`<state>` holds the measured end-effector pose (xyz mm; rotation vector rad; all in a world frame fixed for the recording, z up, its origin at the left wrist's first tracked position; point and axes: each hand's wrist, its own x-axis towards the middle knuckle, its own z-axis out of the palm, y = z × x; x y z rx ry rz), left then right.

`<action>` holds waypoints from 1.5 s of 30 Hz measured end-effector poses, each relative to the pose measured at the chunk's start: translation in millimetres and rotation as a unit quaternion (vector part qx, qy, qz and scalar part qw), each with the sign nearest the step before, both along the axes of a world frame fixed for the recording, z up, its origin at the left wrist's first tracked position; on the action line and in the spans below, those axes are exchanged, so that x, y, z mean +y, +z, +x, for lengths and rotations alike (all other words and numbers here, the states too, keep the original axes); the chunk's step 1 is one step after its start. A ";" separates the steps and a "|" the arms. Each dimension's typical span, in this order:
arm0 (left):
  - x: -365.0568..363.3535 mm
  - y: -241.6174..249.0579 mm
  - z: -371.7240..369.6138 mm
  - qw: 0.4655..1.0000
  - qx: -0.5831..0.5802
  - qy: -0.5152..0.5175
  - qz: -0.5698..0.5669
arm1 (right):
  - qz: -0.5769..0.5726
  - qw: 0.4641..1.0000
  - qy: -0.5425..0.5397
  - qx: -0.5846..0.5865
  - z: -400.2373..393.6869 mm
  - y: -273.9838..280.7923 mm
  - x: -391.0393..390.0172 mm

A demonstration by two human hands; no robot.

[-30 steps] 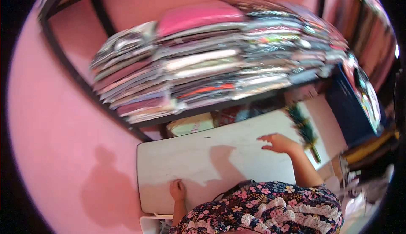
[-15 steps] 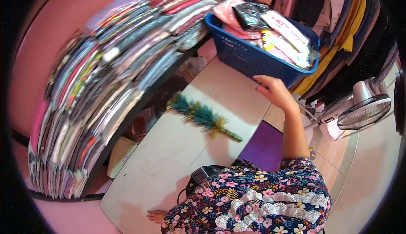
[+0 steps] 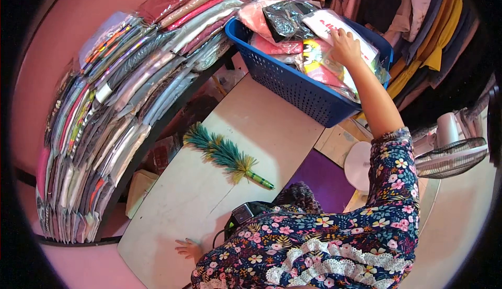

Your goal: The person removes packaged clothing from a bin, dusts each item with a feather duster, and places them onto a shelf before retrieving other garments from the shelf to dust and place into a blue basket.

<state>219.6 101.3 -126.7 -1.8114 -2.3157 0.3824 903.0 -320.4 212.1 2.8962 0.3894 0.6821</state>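
Observation:
My right hand (image 3: 345, 48) reaches into the blue plastic basket (image 3: 293, 82). Its fingers are bent over a white shirt (image 3: 325, 23) in a clear bag, which has red lettering and lies on top of the pile. Beside it are a black bagged garment (image 3: 289, 19), a pink one (image 3: 261, 14) and a yellow-and-pink printed one (image 3: 315, 61). My left hand (image 3: 189, 249) rests on the white tabletop (image 3: 172, 205) with its fingers spread, holding nothing. Between the hands, a green and yellow feather-like duster (image 3: 225, 155) lies on the table.
Stacks of bagged clothes (image 3: 130, 80) fill a dark-edged shelf along the left. Hanging clothes (image 3: 436, 38) stand behind the basket. A fan (image 3: 452, 158) is at the right, near a round white base (image 3: 361, 166). A small black device (image 3: 242, 214) sits by my torso.
My right hand has moved up from beside the basket's near side onto the bagged white shirt. My left hand stays on the table, fingers more spread. The view has shifted.

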 end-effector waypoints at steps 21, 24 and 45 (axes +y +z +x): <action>-16.2 -1.6 -21.8 0.983 -0.179 -0.043 -0.016 | 0.711 0.622 0.319 0.067 -208.0 124.6 86.2; -40.7 -5.9 -35.2 0.972 -0.228 -0.050 -0.014 | 0.741 0.588 0.283 0.157 -238.6 77.0 128.5; 11.6 4.0 -78.2 0.719 -0.659 -0.204 0.081 | 0.253 0.842 0.184 0.440 -453.0 -292.3 153.7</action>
